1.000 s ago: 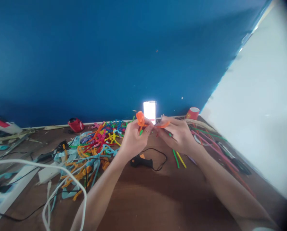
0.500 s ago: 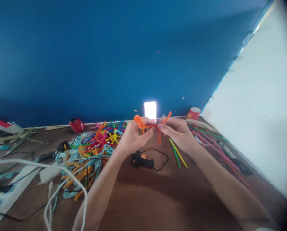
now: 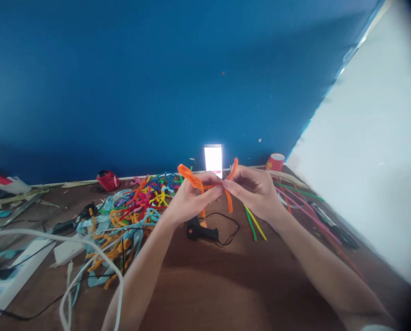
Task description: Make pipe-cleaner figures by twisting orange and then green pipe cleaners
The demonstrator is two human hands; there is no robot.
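Between my two hands, above the table, is an orange pipe cleaner figure (image 3: 191, 177) with a looped part at its left and loose ends at its right. My left hand (image 3: 195, 198) is closed in a pinch on its middle, below the loop. With thumb and fingers pressed together, my right hand (image 3: 252, 189) grips the figure where one end sticks up and another hangs down. Fingertips of both hands nearly meet. Below them lies a black glue gun (image 3: 202, 231) with its cord curled to the right. Green and yellow pipe cleaners (image 3: 254, 223) lie beneath my right hand.
A tangled heap of coloured pipe cleaners (image 3: 133, 216) covers the table's left. A lit phone screen (image 3: 214, 161) stands against the blue wall. White cable (image 3: 121, 280) loops near my left forearm by a power strip (image 3: 15, 280). A red cup (image 3: 275, 162) and long pipe cleaners (image 3: 305, 209) are at right.
The looped part of the orange figure has tilted left and opened out, and an orange end now hangs below my left hand. Both hands stay closed on it, and the view has shifted slightly.
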